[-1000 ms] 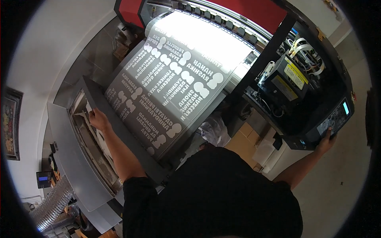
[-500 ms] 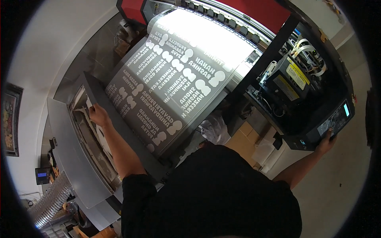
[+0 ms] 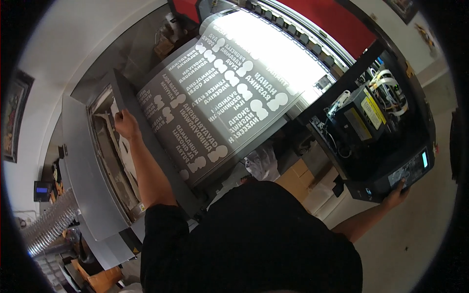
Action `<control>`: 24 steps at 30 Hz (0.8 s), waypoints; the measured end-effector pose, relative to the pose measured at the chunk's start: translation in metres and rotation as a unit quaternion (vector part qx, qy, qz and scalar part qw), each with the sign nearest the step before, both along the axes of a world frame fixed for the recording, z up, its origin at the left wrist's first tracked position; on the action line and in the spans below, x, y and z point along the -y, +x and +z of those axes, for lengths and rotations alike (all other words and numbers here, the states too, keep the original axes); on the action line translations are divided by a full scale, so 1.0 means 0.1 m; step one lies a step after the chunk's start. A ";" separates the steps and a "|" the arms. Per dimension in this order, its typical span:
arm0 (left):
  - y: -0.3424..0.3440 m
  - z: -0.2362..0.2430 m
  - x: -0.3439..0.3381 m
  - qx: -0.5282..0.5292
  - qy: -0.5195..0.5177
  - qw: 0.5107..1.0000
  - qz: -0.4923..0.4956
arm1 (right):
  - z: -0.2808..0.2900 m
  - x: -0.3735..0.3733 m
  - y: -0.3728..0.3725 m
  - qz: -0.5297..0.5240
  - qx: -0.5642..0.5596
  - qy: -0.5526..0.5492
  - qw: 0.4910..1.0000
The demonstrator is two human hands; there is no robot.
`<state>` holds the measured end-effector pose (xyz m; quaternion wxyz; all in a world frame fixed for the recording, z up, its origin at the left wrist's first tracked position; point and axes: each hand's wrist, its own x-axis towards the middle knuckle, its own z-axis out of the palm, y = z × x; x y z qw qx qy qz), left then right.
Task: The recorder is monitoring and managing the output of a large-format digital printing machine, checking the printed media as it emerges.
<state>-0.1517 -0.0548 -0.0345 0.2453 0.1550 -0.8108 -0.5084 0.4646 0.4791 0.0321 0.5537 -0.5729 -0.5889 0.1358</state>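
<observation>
A wide sheet of film (image 3: 195, 105) printed with white lettering and rounded shapes runs down from the large-format printer (image 3: 351, 19). My left hand (image 3: 126, 125) is closed in a fist over the open trough (image 3: 110, 141) of the grey machine at left. Its fingers hide whatever they hold; pale powdery residue lies along the trough beside it. On the right, my right hand (image 3: 396, 196) grips the lower edge of the printer's control panel (image 3: 408, 173), the thumb lying on its face near a small lit screen.
The printer's uncovered end shows a black carriage box (image 3: 359, 115) with yellow labels, hoses and wiring. Below the film are a crumpled clear plastic bag (image 3: 261, 161) and cardboard (image 3: 295, 180). A silver flexible duct (image 3: 51, 222) and a small blue-lit display (image 3: 42, 191) stand at far left.
The view has shifted, so the printer sits further right and lower in the picture. My left hand stays closed at the trough, and my right hand remains on the control panel.
</observation>
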 end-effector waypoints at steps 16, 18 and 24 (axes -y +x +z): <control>0.03 0.02 0.01 -0.026 -0.028 0.999 0.017 | 0.00 0.05 -0.02 -0.036 0.005 -0.035 0.999; 0.02 0.02 0.02 -0.013 -0.032 0.999 0.015 | 0.00 0.06 -0.03 -0.038 0.012 -0.038 0.998; 0.00 0.02 0.04 0.016 -0.036 0.999 0.019 | 0.02 0.13 -0.08 -0.059 -0.003 -0.029 0.998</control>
